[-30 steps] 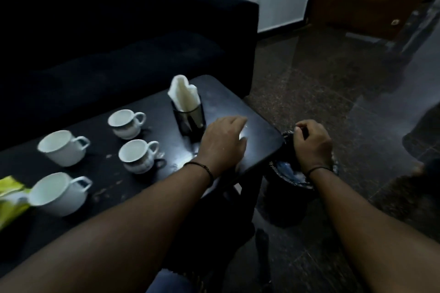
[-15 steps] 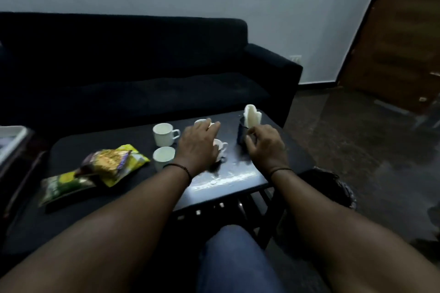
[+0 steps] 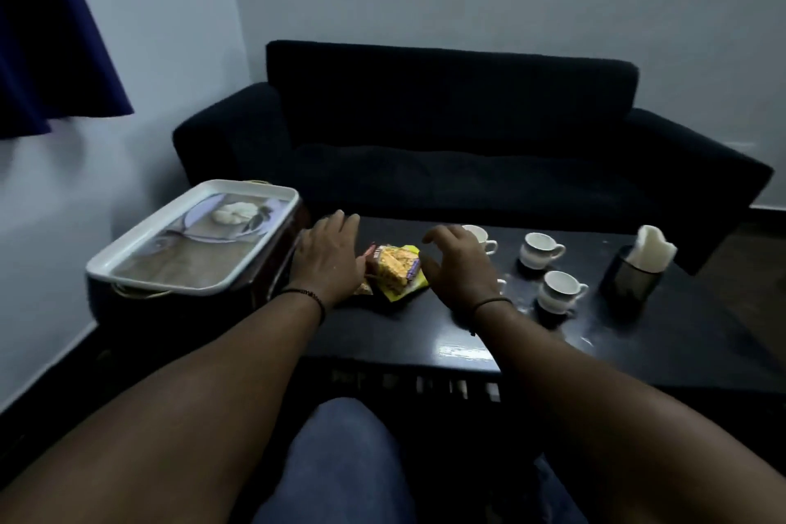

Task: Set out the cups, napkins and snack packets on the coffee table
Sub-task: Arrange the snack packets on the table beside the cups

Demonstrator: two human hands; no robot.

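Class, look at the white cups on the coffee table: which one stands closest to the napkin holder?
The front right cup, handle toward the napkin holder. The other cups stand farther left, toward the right hand.

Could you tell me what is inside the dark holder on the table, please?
White napkins stand upright in the holder, their tops sticking out above its rim. Their lower parts are hidden by the holder's dark wall, so I cannot count them.

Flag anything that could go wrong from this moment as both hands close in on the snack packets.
The right hand hovers right in front of a cup; a sweep could knock it. The snack packets lie stacked, so gripping the top one may drag the others. The tray overhangs its stand beside the left hand.
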